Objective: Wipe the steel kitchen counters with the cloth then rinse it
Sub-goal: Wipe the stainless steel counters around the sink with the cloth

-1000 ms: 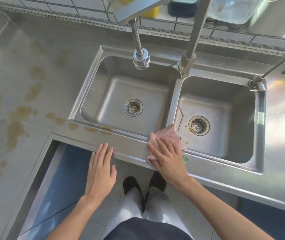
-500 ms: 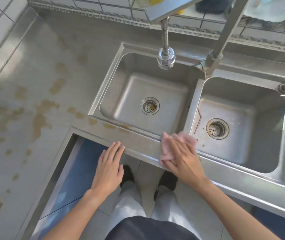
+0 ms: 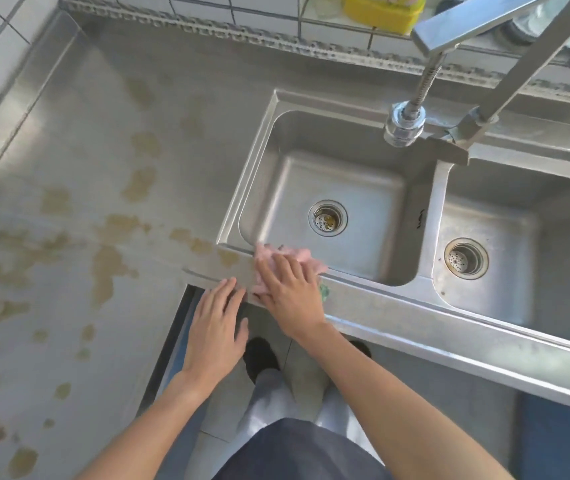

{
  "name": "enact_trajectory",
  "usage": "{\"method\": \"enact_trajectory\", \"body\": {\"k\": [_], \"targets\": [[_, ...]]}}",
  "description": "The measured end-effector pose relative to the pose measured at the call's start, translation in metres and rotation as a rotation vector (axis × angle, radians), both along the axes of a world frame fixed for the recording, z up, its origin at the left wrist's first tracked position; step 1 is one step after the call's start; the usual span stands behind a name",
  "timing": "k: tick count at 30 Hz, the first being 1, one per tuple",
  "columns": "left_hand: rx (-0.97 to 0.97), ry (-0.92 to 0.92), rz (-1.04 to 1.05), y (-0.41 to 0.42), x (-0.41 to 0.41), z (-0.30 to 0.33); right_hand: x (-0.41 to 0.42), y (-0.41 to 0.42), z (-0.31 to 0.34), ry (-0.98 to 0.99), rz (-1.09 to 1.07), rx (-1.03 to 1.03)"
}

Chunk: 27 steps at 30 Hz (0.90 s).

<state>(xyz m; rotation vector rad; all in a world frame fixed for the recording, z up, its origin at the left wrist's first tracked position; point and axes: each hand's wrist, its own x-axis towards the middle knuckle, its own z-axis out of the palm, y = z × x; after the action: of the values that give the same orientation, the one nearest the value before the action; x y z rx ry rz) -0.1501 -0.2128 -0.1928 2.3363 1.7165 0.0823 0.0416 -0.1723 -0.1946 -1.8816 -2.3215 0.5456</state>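
My right hand (image 3: pixel 290 289) is flat, fingers spread, pressing the pink cloth (image 3: pixel 288 259) onto the front rim of the sink (image 3: pixel 242 192). The change: a second ago the cloth sat on the rim at the divider between the two basins; it's now in front of the left basin's near corner, so the stroke is running toward 9 o'clock along the lip. My left hand (image 3: pixel 216 332) is open and empty, palm down, fingertips on the counter edge just beside the cloth at its 8 o'clock; it has tracked left with the wipe. Meaning: the rim behind me looks done, except a small green speck (image 3: pixel 323 292) at the cloth's 4 o'clock. The real work is ahead, I'd say: brown stains (image 3: pixel 107 268) all over the counter (image 3: pixel 69 168) from 9 to 7 o'clock, nearest ones almost touching the cloth. Rinse not started; faucet (image 3: pixel 403 124) hangs over the left basin, no water visible.
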Motion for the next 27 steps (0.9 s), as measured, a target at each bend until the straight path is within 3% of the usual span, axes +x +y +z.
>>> {"method": "enact_trajectory", "body": {"k": [3,6,9,12,21,24,27], "targets": [[0.043,-0.052,-0.121,0.012,-0.025,-0.005,0.013,-0.010,-0.001,0.059,-0.044,0.019],[0.044,-0.085,-0.211,0.020,-0.043,-0.014,0.061,-0.041,-0.002,0.041,-0.240,0.028],[0.070,-0.139,-0.210,0.022,-0.059,-0.022,0.086,-0.059,0.005,-0.036,-0.407,0.008],[0.087,-0.137,-0.171,0.022,-0.074,-0.023,0.060,-0.045,0.009,-0.082,-0.493,0.000],[0.089,-0.171,-0.214,0.027,-0.090,-0.019,-0.100,0.029,-0.001,0.052,-0.220,0.051],[0.089,-0.182,-0.242,0.028,-0.086,-0.020,-0.052,0.005,0.000,0.110,-0.132,0.064],[0.087,-0.182,-0.263,0.030,-0.086,-0.020,0.003,-0.031,0.000,0.055,-0.242,0.022]]}}
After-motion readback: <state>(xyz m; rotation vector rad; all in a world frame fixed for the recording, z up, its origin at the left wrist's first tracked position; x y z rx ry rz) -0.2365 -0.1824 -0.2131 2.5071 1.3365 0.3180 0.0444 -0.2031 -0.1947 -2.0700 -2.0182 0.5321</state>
